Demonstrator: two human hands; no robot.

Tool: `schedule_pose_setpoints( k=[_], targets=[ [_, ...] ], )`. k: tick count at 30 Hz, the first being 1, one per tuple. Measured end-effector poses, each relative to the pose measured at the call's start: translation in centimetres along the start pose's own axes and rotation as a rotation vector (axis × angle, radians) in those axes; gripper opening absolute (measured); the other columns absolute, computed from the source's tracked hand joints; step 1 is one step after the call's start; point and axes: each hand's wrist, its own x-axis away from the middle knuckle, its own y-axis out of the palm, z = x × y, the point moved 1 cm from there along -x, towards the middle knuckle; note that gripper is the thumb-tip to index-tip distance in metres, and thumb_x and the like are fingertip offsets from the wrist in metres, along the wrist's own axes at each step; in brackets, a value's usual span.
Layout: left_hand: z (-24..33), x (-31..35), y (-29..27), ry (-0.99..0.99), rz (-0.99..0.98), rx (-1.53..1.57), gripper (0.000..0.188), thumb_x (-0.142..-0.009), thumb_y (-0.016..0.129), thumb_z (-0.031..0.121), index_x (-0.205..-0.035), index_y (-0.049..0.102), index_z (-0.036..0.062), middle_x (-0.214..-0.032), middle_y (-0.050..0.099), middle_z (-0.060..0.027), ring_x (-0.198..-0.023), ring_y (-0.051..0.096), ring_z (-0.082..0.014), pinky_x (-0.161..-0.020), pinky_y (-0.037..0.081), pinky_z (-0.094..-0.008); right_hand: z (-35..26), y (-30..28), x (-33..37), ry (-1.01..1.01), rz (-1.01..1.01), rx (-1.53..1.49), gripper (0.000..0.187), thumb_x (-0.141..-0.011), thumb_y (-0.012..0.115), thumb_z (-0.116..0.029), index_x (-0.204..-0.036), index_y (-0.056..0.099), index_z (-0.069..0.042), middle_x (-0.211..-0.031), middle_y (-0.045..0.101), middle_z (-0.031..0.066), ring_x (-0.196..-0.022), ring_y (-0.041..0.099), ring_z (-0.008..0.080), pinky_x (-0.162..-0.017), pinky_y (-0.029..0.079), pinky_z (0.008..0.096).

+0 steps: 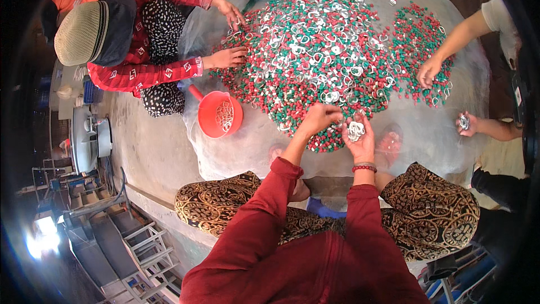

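Note:
A big heap of small red and green pieces [275, 95], with white rings mixed in, lies on a translucent sheet. My right hand [365, 145] is palm up, its fingers curled round a bunch of white plastic rings [355, 130] at the heap's near edge. Just to its left, my left hand [319, 119] hangs over the near side of the heap, fingers bent and drawn together. Whatever its fingertips hold, if anything, is too small to make out.
A red dipper [206, 123] containing rings stands left of the heap. The co-worker in a knitted hat [83, 32] reaches into the heap's left side. At the right, another person's hand [430, 71] touches a smaller pile [417, 28]; a further hand [466, 124] holds rings.

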Motion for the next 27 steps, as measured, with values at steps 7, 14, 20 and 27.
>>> schedule_pose_setpoints(
  k=[7, 14, 20, 27],
  targets=[
    [-6.0, -2.9, 1.5, -0.094, 0.439, -0.403, 0.024, -0.07, 0.073, 0.019, -0.084, 0.063, 0.002, -0.076, 0.066, -0.0138, -0.07, 0.064, -0.027, -0.063, 0.05, -0.037, -3.6, -1.2, -0.6, 0.05, -0.306, -0.202, 0.017, -0.09, 0.054, -0.023, -0.09, 0.055, -0.006, -0.084, 0.055, 0.0109, -0.069, 0.051, 0.0211, -0.035, 0.034, 0.0199],
    [-6.9, -2.7, 0.7, -0.192, 0.354, -0.03, 0.018, -0.075, 0.069, 0.017, -0.084, 0.067, 0.0018, -0.07, 0.065, -0.0131, -0.056, 0.062, -0.0211, -0.059, 0.05, -0.0354, -4.9, -1.9, -0.5, -0.056, -0.23, -0.254, 0.015, -0.089, 0.056, -0.021, -0.09, 0.055, -0.006, -0.089, 0.056, 0.0114, -0.069, 0.046, 0.0199, -0.036, 0.031, 0.0192],
    [-11.3, 0.6, -2.0, -0.107, 0.492, -0.203, 0.034, -0.065, 0.076, 0.02, -0.091, 0.063, 0.0035, -0.077, 0.065, -0.0135, -0.081, 0.061, -0.0293, -0.074, 0.05, -0.0383, -3.7, -1.3, -0.5, -0.001, -0.31, -0.204, 0.018, -0.087, 0.057, -0.022, -0.094, 0.056, -0.005, -0.095, 0.055, 0.0113, -0.074, 0.047, 0.0224, -0.04, 0.033, 0.0214],
    [-12.3, 2.3, 3.4, -0.165, 0.673, -0.391, 0.067, -0.064, 0.073, 0.009, -0.124, 0.043, 0.012, -0.11, 0.039, -0.0233, -0.105, 0.04, -0.0406, -0.09, 0.038, -0.0468, -3.1, 0.3, 1.0, -0.178, -0.057, -0.261, 0.026, -0.088, 0.056, -0.023, -0.104, 0.058, -0.003, -0.106, 0.058, 0.0145, -0.09, 0.053, 0.0301, -0.077, 0.048, 0.0422]
  ],
)
